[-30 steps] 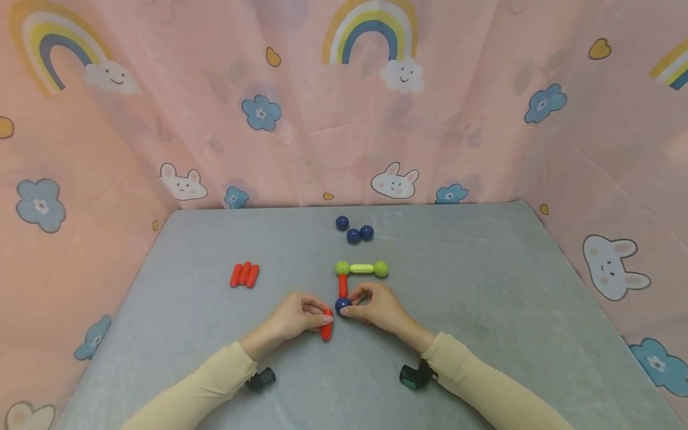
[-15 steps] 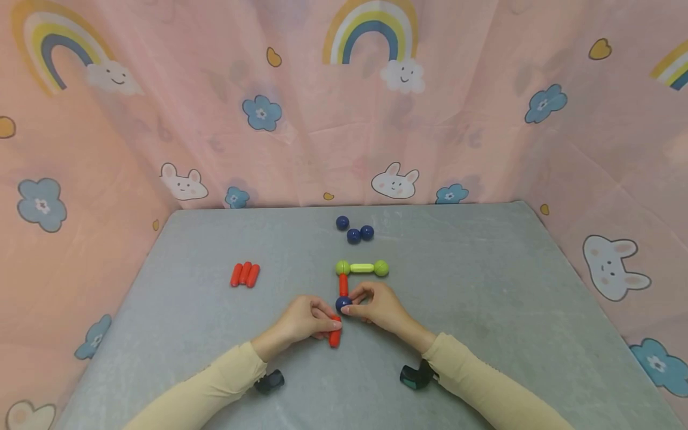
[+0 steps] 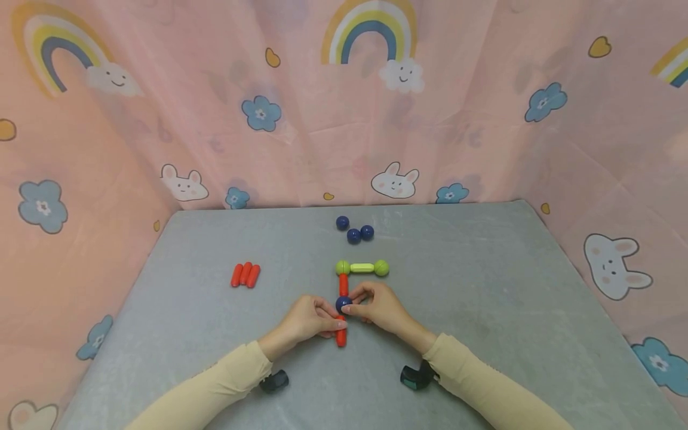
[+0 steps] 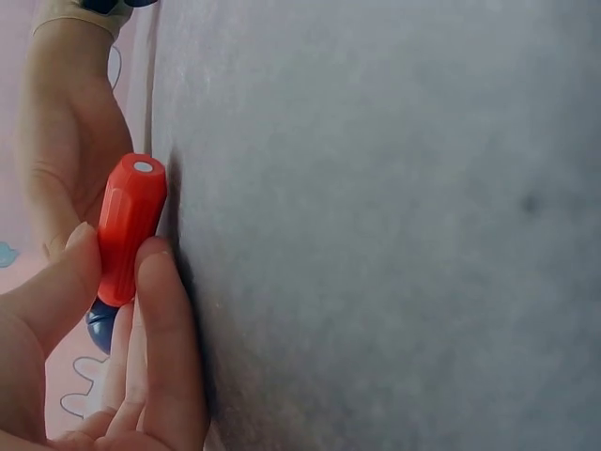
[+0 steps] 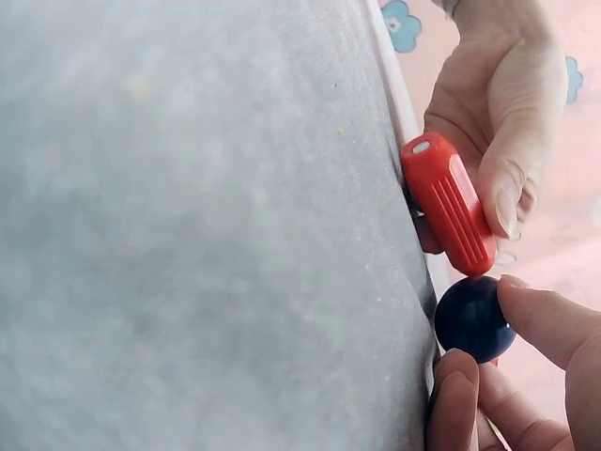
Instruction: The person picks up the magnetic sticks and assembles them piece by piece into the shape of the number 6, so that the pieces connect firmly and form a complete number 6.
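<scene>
My left hand [image 3: 310,318] pinches a red magnetic rod [image 4: 130,225] between thumb and fingers, low over the table. One end of that rod meets a dark blue ball [image 5: 474,319], which my right hand [image 3: 379,306] pinches between thumb and fingertips. Beyond the ball a second red rod [image 3: 343,285] runs away from me to a lime green ball [image 3: 342,267]. From there a light green rod [image 3: 362,268] leads right to another green ball [image 3: 381,268]. In the right wrist view the held rod shows a silvery magnet spot at its free end.
Three loose red rods [image 3: 245,275] lie side by side at the left of the grey table [image 3: 484,310]. Three dark blue balls [image 3: 353,236] sit near its back edge. A pink patterned curtain [image 3: 301,143] encloses the back and sides.
My left hand has shifted right with the red rod, swinging it into line with the blue ball, its end now at the ball. My right hand has stayed in place on the ball.
</scene>
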Motion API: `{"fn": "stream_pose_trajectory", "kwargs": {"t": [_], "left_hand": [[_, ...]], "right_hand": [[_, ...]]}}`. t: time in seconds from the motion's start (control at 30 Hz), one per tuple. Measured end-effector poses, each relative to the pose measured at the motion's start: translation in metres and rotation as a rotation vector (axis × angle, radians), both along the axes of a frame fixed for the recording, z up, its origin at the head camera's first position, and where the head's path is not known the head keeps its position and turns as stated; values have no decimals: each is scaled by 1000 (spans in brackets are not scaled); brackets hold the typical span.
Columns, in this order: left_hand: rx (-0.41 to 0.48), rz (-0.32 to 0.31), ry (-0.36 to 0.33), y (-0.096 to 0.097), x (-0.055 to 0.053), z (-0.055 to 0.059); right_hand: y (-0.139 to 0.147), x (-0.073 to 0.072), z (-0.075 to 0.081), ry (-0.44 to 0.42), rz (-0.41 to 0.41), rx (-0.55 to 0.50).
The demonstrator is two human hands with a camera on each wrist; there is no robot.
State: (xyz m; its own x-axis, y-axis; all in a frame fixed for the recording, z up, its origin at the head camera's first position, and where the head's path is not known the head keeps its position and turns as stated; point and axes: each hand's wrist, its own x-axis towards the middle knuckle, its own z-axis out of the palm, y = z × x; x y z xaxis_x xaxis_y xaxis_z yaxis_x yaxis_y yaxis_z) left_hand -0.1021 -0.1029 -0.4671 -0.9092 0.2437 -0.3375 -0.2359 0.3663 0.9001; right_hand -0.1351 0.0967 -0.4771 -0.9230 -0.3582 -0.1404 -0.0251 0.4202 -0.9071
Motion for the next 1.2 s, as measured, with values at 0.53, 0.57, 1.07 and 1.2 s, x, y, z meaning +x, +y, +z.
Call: {"fn": "stream_pose_trajectory", "kwargs": {"t": [0.53, 0.57, 1.07, 1.2], "left_hand": [[-1, 20, 31, 1, -4, -2], [2, 18, 32, 1, -4, -2], [63, -4, 11, 3, -3, -2], [79, -7, 14, 3, -3, -2]], "right_hand": [[0, 0, -1, 0, 17, -21], [0, 0, 0, 1, 15, -25], [1, 0, -2, -16, 11, -33], [0, 0, -2, -14, 5, -28]]}}
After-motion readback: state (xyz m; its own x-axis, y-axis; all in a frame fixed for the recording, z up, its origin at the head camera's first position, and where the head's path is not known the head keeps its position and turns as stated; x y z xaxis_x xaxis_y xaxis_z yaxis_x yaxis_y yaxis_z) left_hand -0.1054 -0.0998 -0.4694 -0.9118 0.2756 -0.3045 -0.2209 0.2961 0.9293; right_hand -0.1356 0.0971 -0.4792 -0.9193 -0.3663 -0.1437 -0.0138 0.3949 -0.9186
